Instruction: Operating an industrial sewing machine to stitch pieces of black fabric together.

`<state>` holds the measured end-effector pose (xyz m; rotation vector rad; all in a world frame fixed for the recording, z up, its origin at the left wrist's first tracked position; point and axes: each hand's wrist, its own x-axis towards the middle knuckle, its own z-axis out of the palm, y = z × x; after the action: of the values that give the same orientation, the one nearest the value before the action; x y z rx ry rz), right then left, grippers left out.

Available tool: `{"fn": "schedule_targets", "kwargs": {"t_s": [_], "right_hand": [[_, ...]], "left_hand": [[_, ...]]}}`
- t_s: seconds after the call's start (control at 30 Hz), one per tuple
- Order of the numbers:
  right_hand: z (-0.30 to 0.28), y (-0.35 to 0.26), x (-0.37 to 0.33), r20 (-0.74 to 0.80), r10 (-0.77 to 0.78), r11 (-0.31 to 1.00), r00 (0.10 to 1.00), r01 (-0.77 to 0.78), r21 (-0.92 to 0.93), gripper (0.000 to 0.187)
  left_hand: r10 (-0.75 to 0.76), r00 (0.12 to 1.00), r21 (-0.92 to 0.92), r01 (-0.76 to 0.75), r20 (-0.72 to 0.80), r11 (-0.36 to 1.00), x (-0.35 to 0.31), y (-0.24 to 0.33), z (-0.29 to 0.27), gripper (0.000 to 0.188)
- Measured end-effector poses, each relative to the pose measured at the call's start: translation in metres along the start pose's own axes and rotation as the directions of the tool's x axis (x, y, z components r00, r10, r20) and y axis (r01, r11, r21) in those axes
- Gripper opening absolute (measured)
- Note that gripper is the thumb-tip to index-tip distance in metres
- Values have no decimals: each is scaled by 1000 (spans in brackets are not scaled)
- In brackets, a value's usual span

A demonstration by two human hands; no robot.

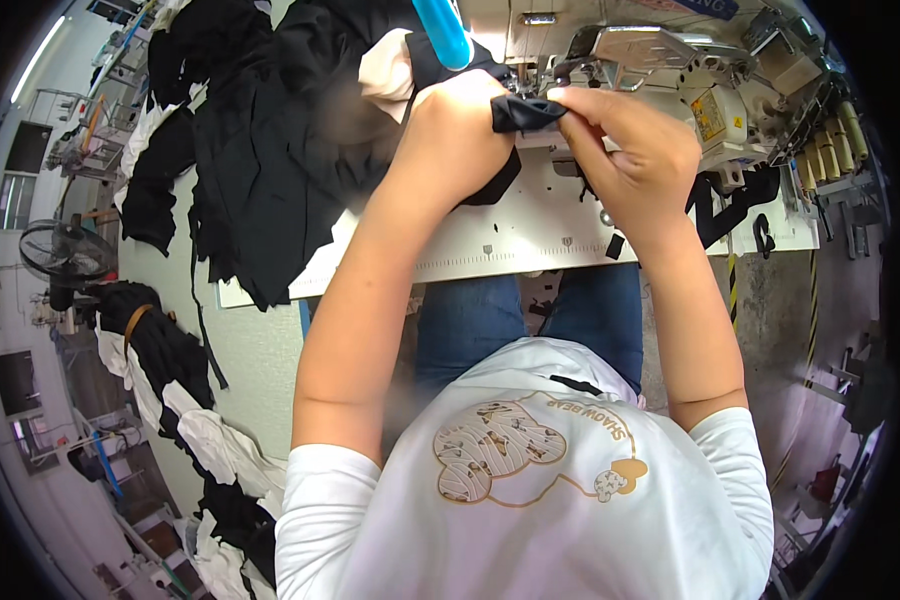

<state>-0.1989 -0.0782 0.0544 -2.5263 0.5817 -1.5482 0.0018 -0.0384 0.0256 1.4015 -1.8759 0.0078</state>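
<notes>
Black fabric piece stretches between the two hands, just in front of the needle area of the sewing machine at the back of the worktop. It is small, folded over on itself, with a soft sheen along its creases; whether it touches the machine's foot is hard to tell, as the parts there are small and crowded.

Between the forearms lies a bare white stretch of worktop, running to a front edge marked with a ruler scale. A small black scrap lies near that edge by the right wrist. Farther right, black strips lie beside the machine. Room on the left is tight: a large heap of black cloth covers the worktop and hangs over its front edge. A blue tube slants down just above the left hand.

That left hand is curled narrow around the piece's left end, its fingertips mostly hidden by its own back. The right hand pinches the other end between thumb and forefinger, nearly closed.
</notes>
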Motion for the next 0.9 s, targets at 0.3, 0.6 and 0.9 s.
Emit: {"fn": "schedule_targets", "kwargs": {"t_s": [0.3,0.6,0.9], "right_hand": [[8,-2,-2,-84,62,996,995,-57,64,16],[10,-13,-86,232,24,996,972,-43,79,29],[26,-6,-102,106,-8,996,994,-1,88,30]], "left_hand": [[12,1000,-5,-11,17,1000,1,-5,-2,13],[188,981,269,-193,43,944,-37,6,3,36],[178,982,372,-187,58,909,-61,6,16,44]]}}
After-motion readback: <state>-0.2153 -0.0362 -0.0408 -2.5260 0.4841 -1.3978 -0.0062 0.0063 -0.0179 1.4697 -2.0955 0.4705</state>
